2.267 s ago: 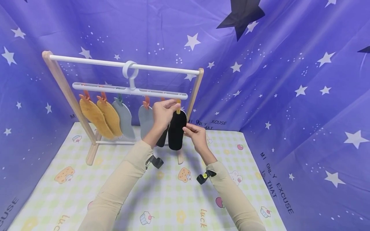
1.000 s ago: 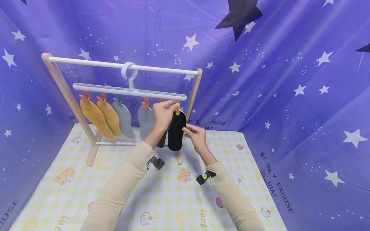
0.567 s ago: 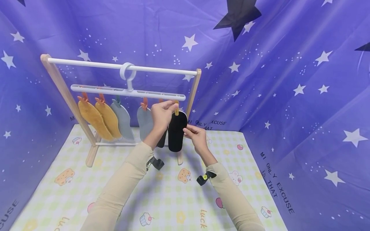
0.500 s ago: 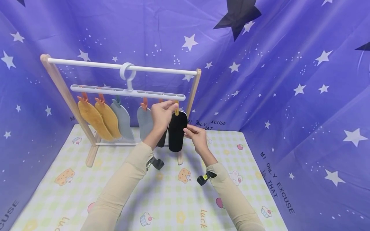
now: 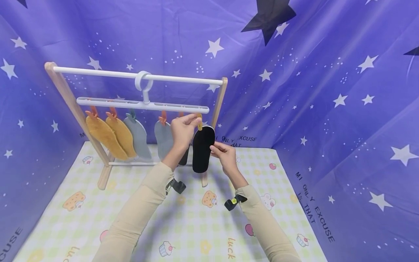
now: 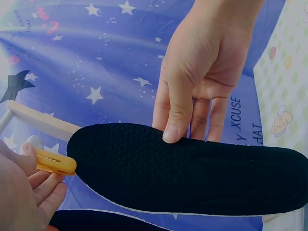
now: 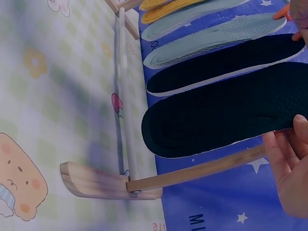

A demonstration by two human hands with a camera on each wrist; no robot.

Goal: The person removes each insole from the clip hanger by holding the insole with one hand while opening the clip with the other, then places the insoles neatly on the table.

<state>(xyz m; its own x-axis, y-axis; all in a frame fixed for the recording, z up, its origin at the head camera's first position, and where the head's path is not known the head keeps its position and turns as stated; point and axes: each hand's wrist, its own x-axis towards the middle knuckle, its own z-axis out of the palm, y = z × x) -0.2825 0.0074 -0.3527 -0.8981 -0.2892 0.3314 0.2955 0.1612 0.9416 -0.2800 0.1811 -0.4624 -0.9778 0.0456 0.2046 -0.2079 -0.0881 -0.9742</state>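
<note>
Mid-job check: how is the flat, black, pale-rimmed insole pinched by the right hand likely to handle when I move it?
The black insole is probably light: it looks thin, and the right hand pinches only its edge. It likely bends without being limp, since it looks nearly flat. Its textured face suggests it may not be very slippery.

Purple-blue backdrop (image 5: 176, 40) ran round back and sides, printed with white stars (image 5: 214, 47), dots, a big dark star (image 5: 269, 20) up top; black lettering (image 5: 322, 222) sat low on right. Green-white checked tablecloth (image 5: 188, 225) showed biscuit figure (image 5: 208, 199), cupcake (image 5: 166, 249), "luck" print (image 5: 230, 248). Wooden rack (image 5: 219, 100) stood toward the back.
</note>
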